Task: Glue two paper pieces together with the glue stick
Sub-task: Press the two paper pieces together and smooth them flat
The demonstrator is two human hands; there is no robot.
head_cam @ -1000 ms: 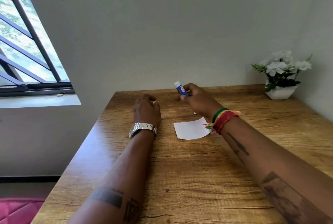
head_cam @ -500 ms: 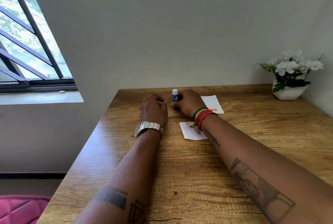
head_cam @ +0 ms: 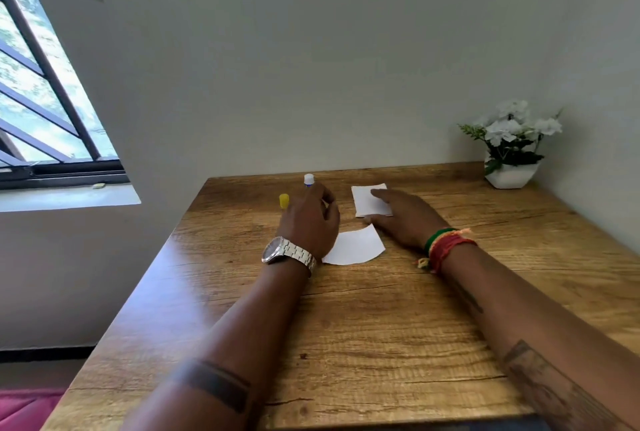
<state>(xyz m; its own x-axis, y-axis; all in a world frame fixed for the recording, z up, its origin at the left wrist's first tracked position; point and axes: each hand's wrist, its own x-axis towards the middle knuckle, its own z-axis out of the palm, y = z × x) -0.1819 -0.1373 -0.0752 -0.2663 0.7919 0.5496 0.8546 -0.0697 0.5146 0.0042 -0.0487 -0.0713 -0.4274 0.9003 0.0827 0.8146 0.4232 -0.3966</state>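
The blue glue stick with its white tip [head_cam: 309, 180] stands at the wooden desk's [head_cam: 381, 326] far edge, uncapped. The left hand [head_cam: 308, 219] grips its yellow cap [head_cam: 284, 201]; the right hand [head_cam: 403, 216], fingers flat, presses the far white paper rectangle [head_cam: 367, 200]. Next, I'd guess, it goes onto the nearer white paper piece [head_cam: 355, 246].

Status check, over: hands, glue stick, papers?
Left hand by upright glue stick, grip unclear. Right hand flat on far paper. Near paper lies apart. Nothing blocking.
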